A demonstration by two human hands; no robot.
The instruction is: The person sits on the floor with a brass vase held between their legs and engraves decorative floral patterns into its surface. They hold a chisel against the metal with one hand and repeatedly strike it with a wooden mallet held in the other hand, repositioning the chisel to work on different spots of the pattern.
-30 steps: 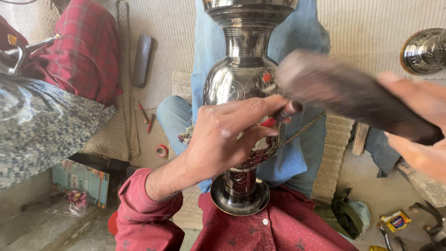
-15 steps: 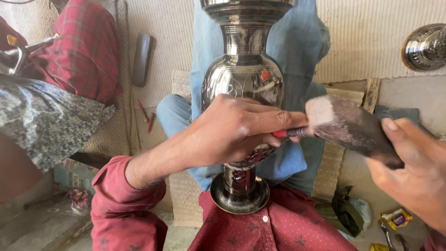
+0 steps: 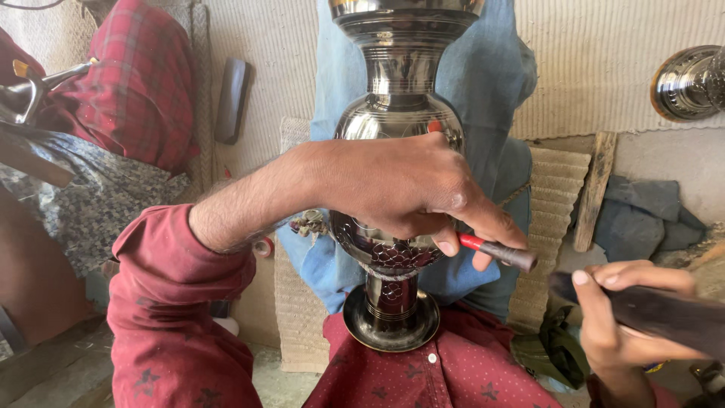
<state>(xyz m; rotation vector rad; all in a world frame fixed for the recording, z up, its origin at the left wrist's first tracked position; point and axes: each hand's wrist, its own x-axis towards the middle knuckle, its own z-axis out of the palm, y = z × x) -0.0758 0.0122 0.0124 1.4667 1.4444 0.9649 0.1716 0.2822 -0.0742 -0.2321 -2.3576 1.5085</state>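
- Right hand [image 3: 630, 317] found lowest in view at the right edge, fingers wrapped fully around a dark flat wooden mallet [image 3: 664, 317]; mallet head held just below and to the right of the punch tip, not touching it.
- Left hand [image 3: 408, 189] found draped over the belly of the metal vase [image 3: 398, 143], fingers curled closed and pinching a slim punch with a red band [image 3: 495, 251] against the vessel's lower bulge; punch angled down to the right.
- Vase noted lying lengthwise along the lap, round foot resting against the maroon shirt [image 3: 453, 378], neck pointing away; polished dark metal with engraved pattern near the punch.
- Blue cloth [image 3: 483, 91] seen spread beneath the vase, over the legs.
- Woven mat [image 3: 559, 204] observed under the cloth at right, a wooden strip [image 3: 593, 189] lying across its edge.
- Farther left, a dark flat tool [image 3: 232, 98] lying on the ribbed floor covering; beside it another person's red checked garment [image 3: 136, 83].
- Farthest right, a second shiny metal vessel [image 3: 687, 83] partly in view.
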